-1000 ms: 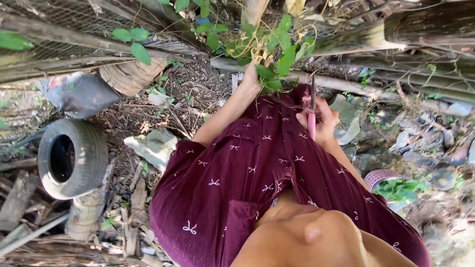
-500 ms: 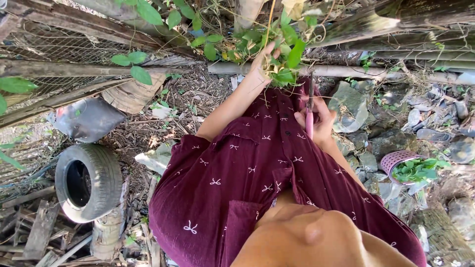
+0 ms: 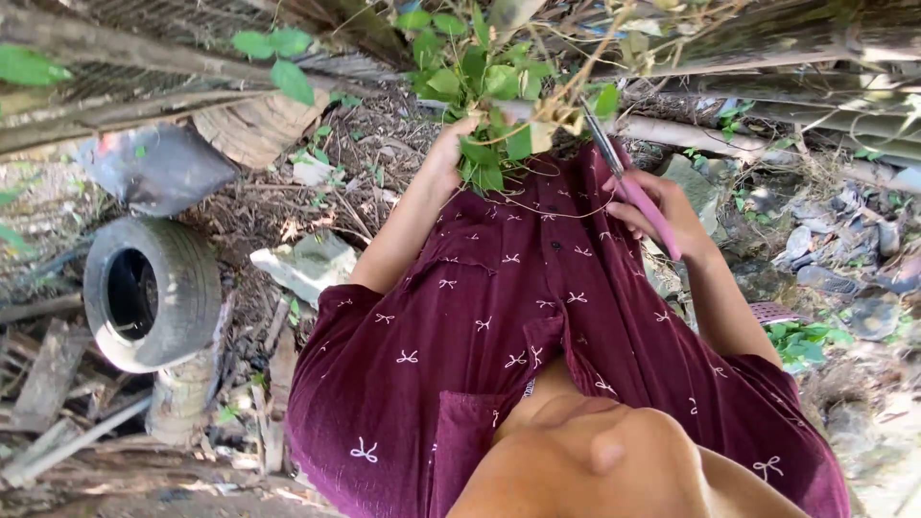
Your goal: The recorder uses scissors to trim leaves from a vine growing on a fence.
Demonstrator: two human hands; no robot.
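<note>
A leafy green vine (image 3: 484, 82) hangs off a wire and wood fence at the top of the view. My left hand (image 3: 449, 152) is closed on a bunch of its stems and leaves. My right hand (image 3: 662, 206) grips pink-handled scissors (image 3: 633, 187); their thin metal blades point up-left into the foliage just right of the bunch. Whether the blades are apart is too small to tell. My dark red patterned shirt fills the lower middle.
An old tyre (image 3: 152, 293) lies at the left beside wooden scraps and a grey sack (image 3: 158, 168). A pink basket with cut leaves (image 3: 801, 341) sits on the stony ground at the right. A pale stone (image 3: 307, 264) lies among dry litter.
My right hand has swung out to the right, tilting the scissors from upright to a diagonal. My left hand has shifted slightly left and lower with the leaves. The view has moved a little.
</note>
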